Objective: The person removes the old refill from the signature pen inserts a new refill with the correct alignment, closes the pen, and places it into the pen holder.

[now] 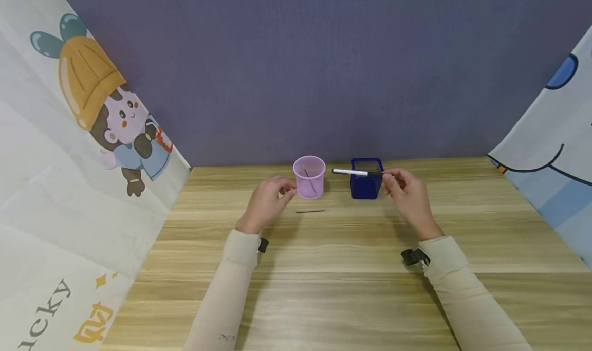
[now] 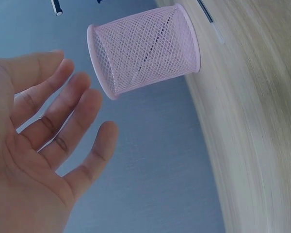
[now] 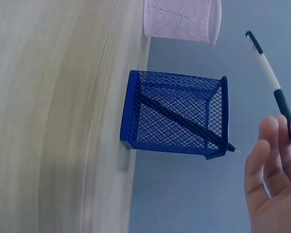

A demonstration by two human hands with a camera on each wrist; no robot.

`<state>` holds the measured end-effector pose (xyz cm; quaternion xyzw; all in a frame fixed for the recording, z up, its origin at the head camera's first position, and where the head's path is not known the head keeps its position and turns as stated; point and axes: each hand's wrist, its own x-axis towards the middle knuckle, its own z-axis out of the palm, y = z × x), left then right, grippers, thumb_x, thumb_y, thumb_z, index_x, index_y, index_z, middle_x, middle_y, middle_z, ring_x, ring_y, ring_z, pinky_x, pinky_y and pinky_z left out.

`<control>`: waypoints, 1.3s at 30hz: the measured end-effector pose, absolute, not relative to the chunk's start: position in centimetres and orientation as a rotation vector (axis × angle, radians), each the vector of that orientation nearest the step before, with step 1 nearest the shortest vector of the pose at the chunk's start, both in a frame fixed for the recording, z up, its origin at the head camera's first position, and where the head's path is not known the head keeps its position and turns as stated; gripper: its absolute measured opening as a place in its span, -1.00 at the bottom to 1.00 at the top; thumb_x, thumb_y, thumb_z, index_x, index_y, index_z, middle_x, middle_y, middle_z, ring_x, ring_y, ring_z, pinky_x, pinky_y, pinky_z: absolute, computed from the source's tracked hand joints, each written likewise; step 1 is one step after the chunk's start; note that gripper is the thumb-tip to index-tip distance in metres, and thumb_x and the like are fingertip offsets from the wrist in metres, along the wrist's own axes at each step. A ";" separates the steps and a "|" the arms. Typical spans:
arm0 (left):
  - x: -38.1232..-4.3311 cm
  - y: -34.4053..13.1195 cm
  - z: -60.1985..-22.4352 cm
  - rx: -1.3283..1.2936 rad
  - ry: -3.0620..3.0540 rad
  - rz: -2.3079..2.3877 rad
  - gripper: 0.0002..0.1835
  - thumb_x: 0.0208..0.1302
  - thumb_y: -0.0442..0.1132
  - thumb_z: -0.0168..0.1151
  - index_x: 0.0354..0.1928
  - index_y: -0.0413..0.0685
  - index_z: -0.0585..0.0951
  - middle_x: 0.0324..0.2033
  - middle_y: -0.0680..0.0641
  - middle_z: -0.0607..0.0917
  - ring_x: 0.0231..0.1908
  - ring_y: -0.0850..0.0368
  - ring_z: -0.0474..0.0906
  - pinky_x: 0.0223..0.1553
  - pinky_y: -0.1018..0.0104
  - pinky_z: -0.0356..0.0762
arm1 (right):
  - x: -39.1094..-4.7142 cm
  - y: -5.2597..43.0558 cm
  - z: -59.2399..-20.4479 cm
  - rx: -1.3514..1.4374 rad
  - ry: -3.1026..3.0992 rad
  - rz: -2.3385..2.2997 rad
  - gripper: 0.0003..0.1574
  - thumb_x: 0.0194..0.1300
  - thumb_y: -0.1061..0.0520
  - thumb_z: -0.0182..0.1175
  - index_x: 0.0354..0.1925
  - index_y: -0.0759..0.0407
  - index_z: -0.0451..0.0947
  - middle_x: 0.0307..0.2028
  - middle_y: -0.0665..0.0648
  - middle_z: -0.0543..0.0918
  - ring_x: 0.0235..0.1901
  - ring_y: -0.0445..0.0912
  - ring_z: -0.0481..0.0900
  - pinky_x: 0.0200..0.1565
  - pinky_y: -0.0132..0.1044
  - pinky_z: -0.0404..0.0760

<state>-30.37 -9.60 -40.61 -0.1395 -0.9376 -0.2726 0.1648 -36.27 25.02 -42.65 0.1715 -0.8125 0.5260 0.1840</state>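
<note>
My right hand [image 1: 409, 196] pinches a white pen [image 1: 351, 172] by its black end and holds it level across the top of a blue mesh pen holder [image 1: 365, 189]. In the right wrist view, a black pen [image 3: 184, 122] leans inside that holder, its pointed tip poking past the rim. To the left stands a pink mesh pen holder [image 1: 303, 189] with a thin dark stick [image 1: 314, 185] slanting inside it. Beside the pink holder is my left hand [image 1: 267, 201], fingers loosely bent and holding nothing; the left wrist view shows its palm [image 2: 34, 179].
A thin dark rod [image 1: 310, 211], like a pen refill, lies on the wooden table [image 1: 324, 299] in front of the pink holder. Behind both holders rises a grey-blue panel [image 1: 296, 73]. Printed cloths [image 1: 46, 186] hang at the left and right sides.
</note>
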 end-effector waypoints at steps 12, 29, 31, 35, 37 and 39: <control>-30.3 -10.1 -40.6 -0.321 -2.654 -0.723 -0.84 0.37 -0.23 0.34 -0.07 -0.07 0.76 -0.24 -0.04 0.77 -0.21 0.01 0.68 -0.18 0.15 0.65 | -36.5 25.7 -41.9 0.257 -2.154 1.498 -0.74 0.49 0.19 0.21 -0.10 0.42 0.63 -0.50 -0.19 0.60 -0.57 -0.40 0.55 -0.53 -0.61 0.46; -30.6 -10.6 -40.8 -0.212 -2.713 -0.675 -0.81 0.39 -0.19 0.32 -0.06 -0.09 0.75 -0.21 -0.06 0.77 -0.22 0.01 0.68 -0.20 0.10 0.65 | -36.6 26.1 -42.0 0.147 -2.158 1.371 -0.75 0.50 0.14 0.20 -0.13 0.35 0.65 -0.48 -0.13 0.61 -0.57 -0.42 0.53 -0.52 -0.62 0.43; -30.6 -10.7 -40.9 -0.205 -2.718 -0.667 -0.81 0.39 -0.19 0.32 -0.05 -0.08 0.75 -0.20 -0.06 0.78 -0.22 0.02 0.68 -0.20 0.09 0.66 | -36.7 26.1 -42.1 0.149 -2.172 1.359 -0.74 0.50 0.13 0.20 -0.13 0.35 0.65 -0.47 -0.08 0.62 -0.57 -0.43 0.52 -0.52 -0.62 0.43; -30.7 -10.8 -41.0 -0.209 -2.720 -0.655 -0.80 0.37 -0.18 0.33 -0.05 -0.07 0.74 -0.19 -0.07 0.78 -0.21 0.02 0.68 -0.21 0.09 0.66 | -36.8 26.1 -42.5 0.180 -2.191 1.310 -0.73 0.50 0.14 0.19 -0.12 0.37 0.66 -0.42 0.11 0.67 -0.57 -0.50 0.47 -0.53 -0.63 0.40; -30.7 -10.8 -41.0 -0.216 -2.722 -0.650 -0.78 0.36 -0.16 0.35 -0.04 -0.08 0.74 -0.19 -0.08 0.78 -0.21 0.02 0.69 -0.22 0.09 0.66 | -36.8 26.1 -42.7 0.205 -2.192 1.297 -0.75 0.49 0.17 0.20 -0.11 0.38 0.66 -0.41 0.21 0.69 -0.58 -0.52 0.46 -0.53 -0.64 0.39; -30.7 -10.8 -41.1 -0.221 -2.726 -0.643 -0.76 0.35 -0.14 0.36 -0.04 -0.08 0.74 -0.19 -0.09 0.78 -0.21 0.01 0.69 -0.22 0.09 0.66 | -36.9 26.0 -43.0 0.228 -2.196 1.297 -0.75 0.49 0.19 0.20 -0.09 0.40 0.66 -0.40 0.25 0.69 -0.59 -0.53 0.46 -0.54 -0.65 0.39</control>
